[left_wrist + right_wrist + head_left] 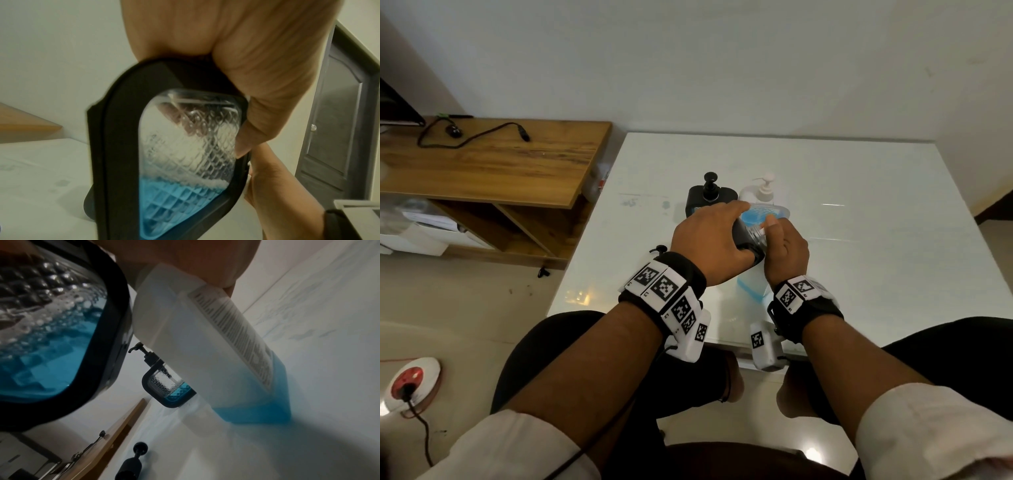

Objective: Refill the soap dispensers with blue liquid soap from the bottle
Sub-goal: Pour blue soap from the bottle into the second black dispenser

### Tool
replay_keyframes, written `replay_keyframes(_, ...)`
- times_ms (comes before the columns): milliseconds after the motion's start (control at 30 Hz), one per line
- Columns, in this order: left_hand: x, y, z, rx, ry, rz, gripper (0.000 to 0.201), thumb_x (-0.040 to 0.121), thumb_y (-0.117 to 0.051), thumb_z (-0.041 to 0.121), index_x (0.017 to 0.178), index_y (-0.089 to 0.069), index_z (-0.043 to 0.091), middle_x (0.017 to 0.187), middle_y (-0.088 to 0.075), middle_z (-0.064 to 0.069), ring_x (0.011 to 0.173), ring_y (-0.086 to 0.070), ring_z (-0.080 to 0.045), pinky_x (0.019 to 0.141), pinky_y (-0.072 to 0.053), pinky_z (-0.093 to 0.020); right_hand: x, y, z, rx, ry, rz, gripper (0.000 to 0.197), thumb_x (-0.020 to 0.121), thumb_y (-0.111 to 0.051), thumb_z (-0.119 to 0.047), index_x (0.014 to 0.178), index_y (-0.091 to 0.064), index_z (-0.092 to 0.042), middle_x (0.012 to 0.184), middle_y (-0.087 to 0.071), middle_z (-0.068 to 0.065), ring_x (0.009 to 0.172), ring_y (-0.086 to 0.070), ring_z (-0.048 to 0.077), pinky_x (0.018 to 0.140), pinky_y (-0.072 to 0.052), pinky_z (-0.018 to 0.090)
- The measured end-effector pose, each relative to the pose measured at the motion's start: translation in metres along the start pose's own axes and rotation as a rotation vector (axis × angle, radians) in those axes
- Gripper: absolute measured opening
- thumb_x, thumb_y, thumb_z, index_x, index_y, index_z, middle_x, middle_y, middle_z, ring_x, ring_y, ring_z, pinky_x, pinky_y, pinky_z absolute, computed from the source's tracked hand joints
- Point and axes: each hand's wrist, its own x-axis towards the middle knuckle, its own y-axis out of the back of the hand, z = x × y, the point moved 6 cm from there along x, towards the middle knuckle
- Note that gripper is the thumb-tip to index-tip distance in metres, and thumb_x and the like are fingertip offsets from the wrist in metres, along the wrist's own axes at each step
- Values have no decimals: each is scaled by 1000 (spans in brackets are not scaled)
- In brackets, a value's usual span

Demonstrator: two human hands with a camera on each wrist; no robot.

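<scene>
The left hand grips a black-framed dispenser from above, thumb and fingers curled round its dark casing and tilting it over the white table. Blue soap pools in the lower corner of its patterned glass window, filling well under half. The right hand closes over the top of the refill bottle, fingers curled about its neck, right beside the dispenser's threaded glass mouth; whether it is pouring or only steadying cannot be told. The bottle stands on the table with blue soap left only in its bottom part.

A pump head lies loose on the table near the left wrist, likely the tilted dispenser's own. Behind the hands stand a second black dispenser, pump fitted and holding a little blue, and a white pump bottle.

The step in hand looks like the filling of the first dispenser. The next move calls for keeping spout and mouth aligned, or setting the dispenser upright and screwing its pump back on.
</scene>
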Motion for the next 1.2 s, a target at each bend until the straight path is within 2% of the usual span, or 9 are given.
replay_keyframes(267,-1,0,6,7,1,3,62,74,-67,44,132,-49,31,115,-62,7,104,-59,-17,87,-52,-38,-2,3,1,105,-322,-278,47,89,-48,-60,104,-67,-21,100,-70,-2,105,-65,21,101,-47,40)
replay_keyframes(400,-2,1,9,25,-9,2,64,74,-67,45,134,-49,30,114,-62,8,105,-59,-18,85,-51,-35,-14,16,-16,149,-483,-496,37,105,-33,-50,131,-51,-30,112,-58,-18,95,-57,-8,89,-45,16)
replay_keyframes(500,-3,1,14,44,-21,1,65,74,-67,46,134,-48,30,115,-62,7,106,-58,-17,85,-52,-35,-27,20,-13,138,-727,-551,72,89,-35,-77,148,-39,-36,157,-32,-1,145,-29,29,104,-35,62)
replay_keyframes(600,-5,0,18,60,-31,6,64,74,-67,47,133,-49,30,115,-63,7,106,-59,-17,85,-52,-36,-29,18,-12,231,-801,-538,82,72,-42,-90,131,-56,-34,134,-59,7,119,-56,38,92,-47,67)
replay_keyframes(733,-6,0,20,76,-35,4,60,74,-66,48,129,-51,30,110,-63,6,102,-59,-18,82,-53,-36,-30,17,-12,345,-835,-495,53,86,-45,-76,99,-63,-28,92,-66,9,77,-62,27,70,-53,52)
replay_keyframes(867,-5,2,16,55,-11,13,58,74,-65,46,128,-52,29,109,-63,7,101,-59,-16,80,-51,-32,-24,7,-8,409,-810,-508,57,81,-53,-76,105,-69,-26,87,-77,7,76,-72,28,60,-57,45)
replay_keyframes(1033,-4,3,14,34,3,17,57,74,-65,42,129,-52,29,109,-63,6,100,-59,-16,79,-50,-31,-19,4,-7,438,-794,-491,59,77,-57,-77,103,-72,-27,94,-78,9,90,-73,32,88,-55,55)
replay_keyframes(1100,-4,2,15,32,1,18,59,74,-66,43,130,-51,30,110,-62,6,101,-59,-16,80,-50,-32,-18,4,-6,396,-779,-468,79,61,-69,-81,117,-70,-26,108,-76,10,103,-70,34,94,-52,59)
replay_keyframes(1200,-5,3,16,26,2,28,57,74,-66,42,128,-52,30,109,-63,6,100,-59,-15,78,-47,-29,-19,4,-2,420,-812,-398,85,55,-81,-74,124,-65,-27,123,-68,9,110,-66,35,78,-57,60)
